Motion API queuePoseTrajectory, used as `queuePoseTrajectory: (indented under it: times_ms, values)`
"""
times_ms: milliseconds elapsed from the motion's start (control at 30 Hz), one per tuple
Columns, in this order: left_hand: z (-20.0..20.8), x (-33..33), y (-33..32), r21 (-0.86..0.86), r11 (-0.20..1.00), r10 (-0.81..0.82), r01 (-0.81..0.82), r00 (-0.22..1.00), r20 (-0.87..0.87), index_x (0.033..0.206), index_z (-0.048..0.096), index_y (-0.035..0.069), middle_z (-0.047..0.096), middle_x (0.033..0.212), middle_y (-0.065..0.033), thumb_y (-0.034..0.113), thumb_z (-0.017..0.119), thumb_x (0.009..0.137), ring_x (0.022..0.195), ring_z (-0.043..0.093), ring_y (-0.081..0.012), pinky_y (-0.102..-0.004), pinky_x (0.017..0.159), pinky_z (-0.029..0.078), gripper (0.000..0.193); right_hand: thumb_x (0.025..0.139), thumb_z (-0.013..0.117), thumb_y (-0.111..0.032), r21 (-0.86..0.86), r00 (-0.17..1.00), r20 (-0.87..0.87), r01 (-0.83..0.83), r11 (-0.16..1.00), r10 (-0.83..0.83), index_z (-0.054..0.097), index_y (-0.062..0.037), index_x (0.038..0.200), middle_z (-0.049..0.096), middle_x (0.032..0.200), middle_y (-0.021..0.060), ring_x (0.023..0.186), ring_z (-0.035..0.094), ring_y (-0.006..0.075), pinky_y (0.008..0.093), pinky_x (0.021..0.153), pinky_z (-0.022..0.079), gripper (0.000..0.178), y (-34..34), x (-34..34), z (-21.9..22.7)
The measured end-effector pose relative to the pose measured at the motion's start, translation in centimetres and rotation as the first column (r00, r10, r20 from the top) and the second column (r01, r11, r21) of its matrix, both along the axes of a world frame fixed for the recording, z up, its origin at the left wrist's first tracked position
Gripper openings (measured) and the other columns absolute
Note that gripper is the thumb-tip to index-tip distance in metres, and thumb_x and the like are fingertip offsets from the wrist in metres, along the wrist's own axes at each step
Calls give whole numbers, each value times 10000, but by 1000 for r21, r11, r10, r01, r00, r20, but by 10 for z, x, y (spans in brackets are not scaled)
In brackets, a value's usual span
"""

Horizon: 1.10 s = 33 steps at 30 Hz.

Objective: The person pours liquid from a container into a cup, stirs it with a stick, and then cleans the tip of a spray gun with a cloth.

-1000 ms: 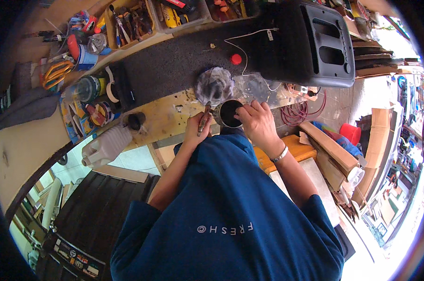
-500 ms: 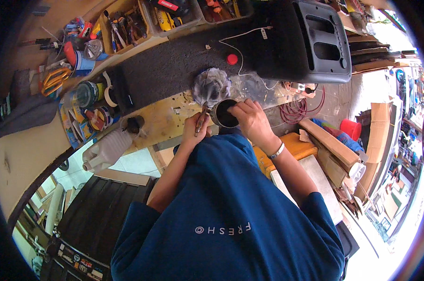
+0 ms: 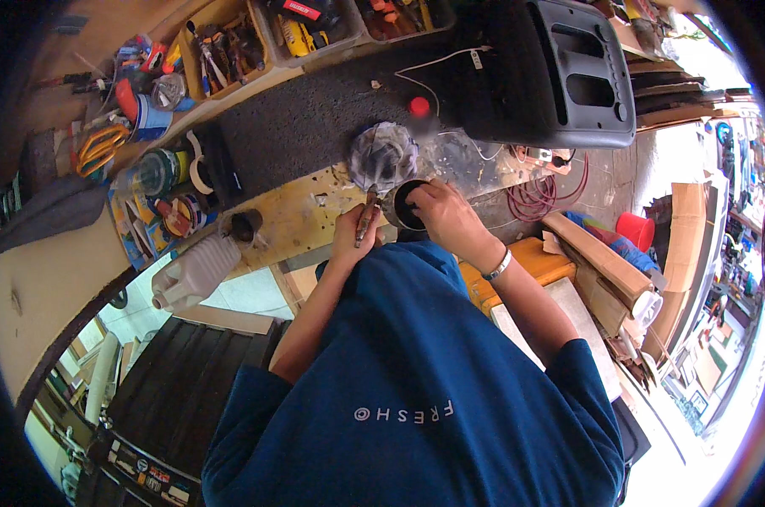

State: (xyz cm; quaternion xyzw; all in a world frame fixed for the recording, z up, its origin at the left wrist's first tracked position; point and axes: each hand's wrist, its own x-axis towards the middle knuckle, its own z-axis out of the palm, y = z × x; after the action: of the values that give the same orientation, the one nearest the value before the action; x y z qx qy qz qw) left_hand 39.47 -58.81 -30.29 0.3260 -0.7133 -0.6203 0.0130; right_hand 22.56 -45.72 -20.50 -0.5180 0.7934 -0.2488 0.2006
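Observation:
My left hand is closed around a slim, worn tool with a brownish, metallic shaft, which points away from me; its exact kind is unclear. Close on its right is a round cup-like container with a dark inside. My right hand grips it at the right side, the fingertips bent over the rim into the opening. A crumpled, stained grey-white rag lies on the bench just beyond both hands.
Beyond the rag are a red cap and a large black plastic case with a white cable. Tool bins line the back. A translucent jug is at left, a coiled red hose at right, with cardboard beyond.
My right hand and the container have shifted slightly, and the fingers sit a little further left over the opening. The left hand still holds the slim tool near the same spot.

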Motion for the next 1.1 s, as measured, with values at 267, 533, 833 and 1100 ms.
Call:
queuePoseTrajectory:
  times_ms: [267, 533, 833, 1100]
  values:
    - [-19, 4, -3, -79, 997, -19, 20, 1000, 10, 874, 628, -6, 602, 657, -135, 215, 634, 950, 588, 585, -234, -368, 578, 455, 233, 810, 706, -115, -2, 978, -206, 10, 1000, -10, 648, -61, 936, 640, 854, 83, 852, 567, 270, 380, 771, 441, 149, 2, -1, 32]
    - [-14, 2, -4, -122, 992, 25, -33, 997, -67, 831, 630, -4, 654, 651, -174, 268, 635, 944, 621, 687, -307, -385, 587, 508, 295, 795, 714, -107, -39, 975, -217, 45, 998, -53, 655, -76, 884, 655, 854, 42, 846, 569, 223, 347, 739, 417, 111, 3, 0, 27]
    - [-20, 4, -11, -140, 990, -34, 25, 998, -62, 879, 630, -14, 630, 672, -142, 200, 647, 937, 601, 619, -232, -359, 569, 459, 223, 807, 680, -116, 24, 970, -243, 31, 999, -24, 669, -71, 893, 632, 856, 37, 878, 564, 228, 358, 758, 417, 98, 2, 4, 24]
    - [0, -5, -13, -15, 998, -64, 66, 995, 79, 904, 671, 3, 683, 708, -179, 257, 646, 934, 689, 709, -340, -406, 609, 524, 257, 837, 683, -150, -100, 998, -27, 61, 993, -64, 656, -43, 884, 625, 822, 80, 861, 567, 270, 374, 791, 441, 119, -7, -1, 4]
